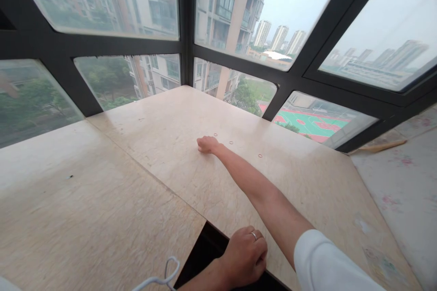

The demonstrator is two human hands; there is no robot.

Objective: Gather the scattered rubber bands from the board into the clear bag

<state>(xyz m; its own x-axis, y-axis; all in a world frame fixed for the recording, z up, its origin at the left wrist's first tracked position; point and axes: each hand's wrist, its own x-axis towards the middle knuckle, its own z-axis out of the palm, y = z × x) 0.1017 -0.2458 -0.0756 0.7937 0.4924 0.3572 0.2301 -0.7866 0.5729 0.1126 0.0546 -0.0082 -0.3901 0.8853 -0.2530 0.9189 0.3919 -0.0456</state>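
My right hand (pixel 206 144) reaches far forward over the marble windowsill (pixel 136 200), its fingers closed downward; whatever is in them, if anything, is hidden. Just to its right lie three small reddish rings: one near the wrist (pixel 215 135), another a little farther right (pixel 231 142), and the last above the forearm (pixel 260 156). Close to the sill's front edge is my left hand (pixel 246 254), curled into a fist with a silver ring on one finger. Its fingertips are turned away from view.
Dark window frames (pixel 187 22) border the sill. A white cable (pixel 160 279) loops at the bottom. A small dark object (pixel 70 176) lies on the left. At the right stands a flowered wall (pixel 403 182), with a brown strip (pixel 385 146) by the frame.
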